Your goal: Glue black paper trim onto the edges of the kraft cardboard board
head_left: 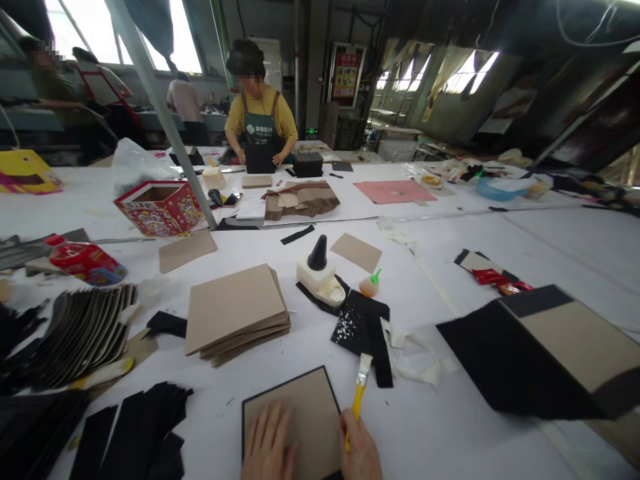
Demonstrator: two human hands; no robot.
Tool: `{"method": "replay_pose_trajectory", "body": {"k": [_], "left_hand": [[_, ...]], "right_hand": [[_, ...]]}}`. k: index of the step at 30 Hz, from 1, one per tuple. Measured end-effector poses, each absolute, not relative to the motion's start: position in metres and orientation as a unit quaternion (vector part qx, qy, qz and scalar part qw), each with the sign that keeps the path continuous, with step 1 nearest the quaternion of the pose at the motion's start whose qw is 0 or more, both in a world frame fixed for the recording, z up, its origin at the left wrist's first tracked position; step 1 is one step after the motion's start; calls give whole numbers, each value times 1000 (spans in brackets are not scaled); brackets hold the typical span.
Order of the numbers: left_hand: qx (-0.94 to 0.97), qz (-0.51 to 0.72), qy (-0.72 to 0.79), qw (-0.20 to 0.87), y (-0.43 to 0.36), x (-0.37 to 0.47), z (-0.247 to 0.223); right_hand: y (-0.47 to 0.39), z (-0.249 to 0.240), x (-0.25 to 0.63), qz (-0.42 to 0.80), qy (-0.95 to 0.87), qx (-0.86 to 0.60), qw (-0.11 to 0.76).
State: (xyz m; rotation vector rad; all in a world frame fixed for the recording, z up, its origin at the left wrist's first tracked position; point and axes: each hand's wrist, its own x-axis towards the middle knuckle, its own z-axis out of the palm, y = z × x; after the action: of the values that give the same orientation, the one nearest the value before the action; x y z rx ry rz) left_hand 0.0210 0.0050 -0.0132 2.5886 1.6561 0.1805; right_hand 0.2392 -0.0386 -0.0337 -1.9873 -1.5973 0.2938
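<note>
Brown cardboard panel on black backing (pixel 293 417) lies at the white desk's (pixel 450 433) near edge; left hand (pixel 267 447) presses flat, steadying it, while right hand's (pixel 360 453) grip closes round a yellow-handled glue brush (pixel 359 393)

Workshop interior, dim overall. Bright windows (pixel 125 37) upper left, more at upper right (pixel 467 70) (daylight only source seen). Long white worktable (pixel 550 247) fills the foreground. Grey diagonal pole (pixel 160 120). Red wall poster (pixel 347 75) at rear.
</note>
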Motion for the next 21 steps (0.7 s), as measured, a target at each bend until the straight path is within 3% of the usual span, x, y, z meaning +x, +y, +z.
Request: {"method": "replay_pose_trajectory", "body": {"k": [3,11,16,21], "left_hand": [[857,122,497,-57,12,45,-28],[858,119,494,-75,14,48,-28],[861,106,490,-83,14,48,-24],[860,93,498,-62,13,47,-21]], "right_hand": [[-41,-42,234,70,-588,-751,293],[-36,-28,250,-32,-717,-638,279],[0,-1,242,20,-772,-585,247],[18,-11,237,19,-814,-550,186]]}}
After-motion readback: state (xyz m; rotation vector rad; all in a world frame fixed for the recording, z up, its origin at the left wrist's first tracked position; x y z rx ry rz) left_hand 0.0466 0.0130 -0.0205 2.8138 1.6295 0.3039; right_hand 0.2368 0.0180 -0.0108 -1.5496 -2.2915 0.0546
